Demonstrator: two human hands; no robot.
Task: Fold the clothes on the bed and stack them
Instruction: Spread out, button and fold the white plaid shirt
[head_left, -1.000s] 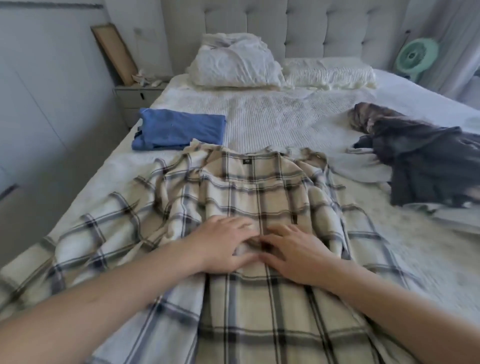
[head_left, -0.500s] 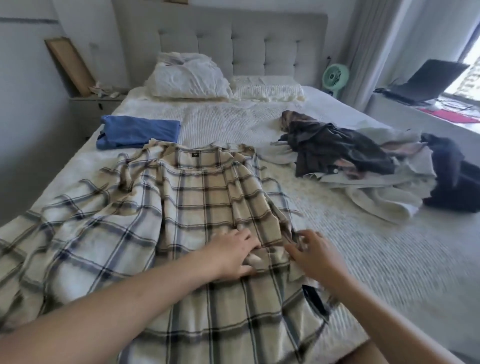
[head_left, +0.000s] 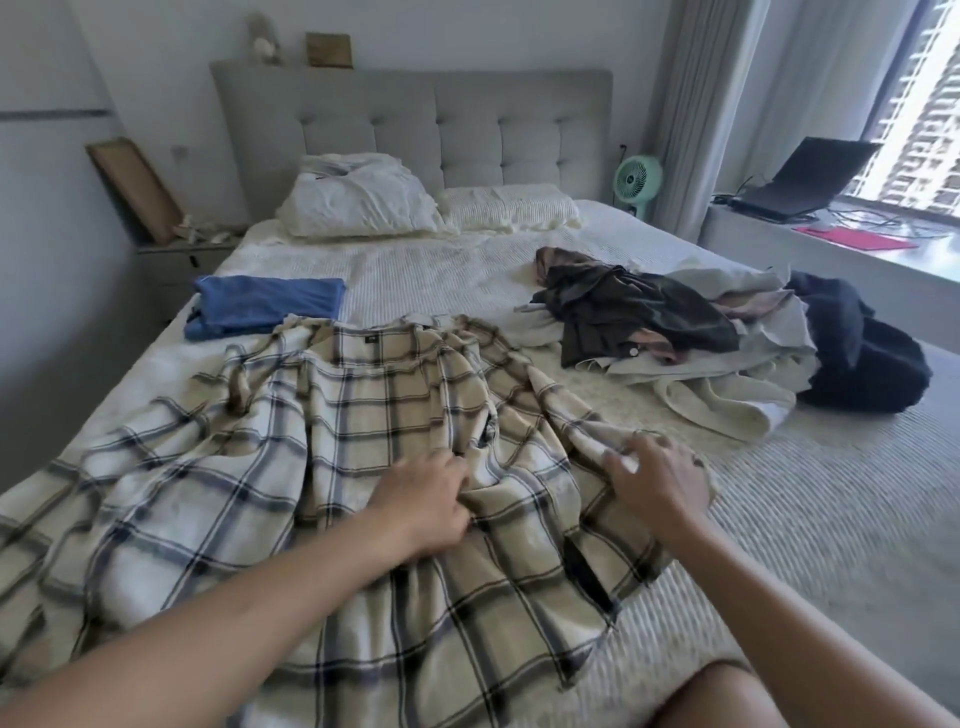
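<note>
A beige plaid shirt (head_left: 291, 467) lies spread across the near half of the bed (head_left: 805, 519), collar pointing toward the headboard. My left hand (head_left: 423, 501) sits on the shirt's middle, fingers curled into a bunch of fabric. My right hand (head_left: 657, 480) grips the shirt's right edge, with cloth gathered under its fingers. A folded blue garment (head_left: 265, 306) rests at the far left of the bed. A loose heap of unfolded clothes (head_left: 675, 332), dark and pale pieces, lies at the right.
Two pillows (head_left: 363, 205) lean against the grey headboard. A nightstand (head_left: 182, 260) stands left of the bed, a green fan (head_left: 638, 179) behind the far right corner. A laptop (head_left: 800, 179) rests on the window ledge. My knee (head_left: 727, 696) shows at the bottom right.
My right hand has moved right from the shirt's centre to its right edge and taken hold of it. My view has swung right and up, showing the clothes heap and window.
</note>
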